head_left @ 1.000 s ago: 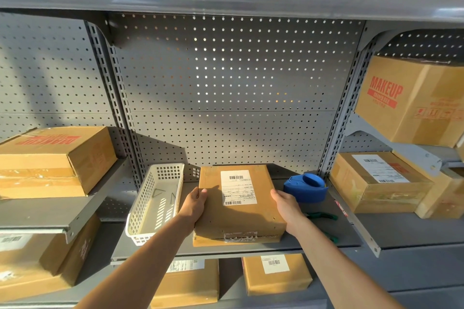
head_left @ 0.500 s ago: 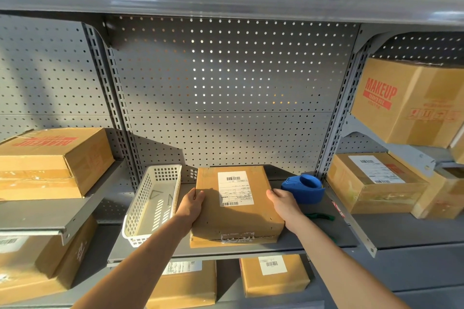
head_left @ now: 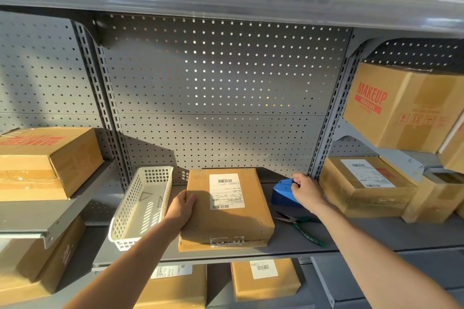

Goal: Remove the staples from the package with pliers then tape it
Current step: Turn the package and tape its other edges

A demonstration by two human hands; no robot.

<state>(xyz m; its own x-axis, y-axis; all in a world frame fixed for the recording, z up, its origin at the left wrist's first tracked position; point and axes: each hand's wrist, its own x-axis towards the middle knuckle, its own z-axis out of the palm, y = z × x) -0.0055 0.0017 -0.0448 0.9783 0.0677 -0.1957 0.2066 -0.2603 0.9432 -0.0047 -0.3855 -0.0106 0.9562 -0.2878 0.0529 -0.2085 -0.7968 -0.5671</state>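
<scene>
Nearest you, the package (head_left: 226,211) lies flat on the shelf (head_left: 251,254), its front edge close to the shelf lip; your left hand (head_left: 181,209) rests on its left edge, thumb on top, the other fingers hidden, so its grip cannot be told. Should that hand slip, the package may slide off. The pliers (head_left: 302,229) lie unused just right of it, partly under your right forearm, which could knock them. Farther back, your right hand (head_left: 306,192) closes on the blue tape dispenser (head_left: 283,193). Whether any staples remain cannot be made out: taping over them would be premature. The white basket (head_left: 141,206) stands left.
</scene>
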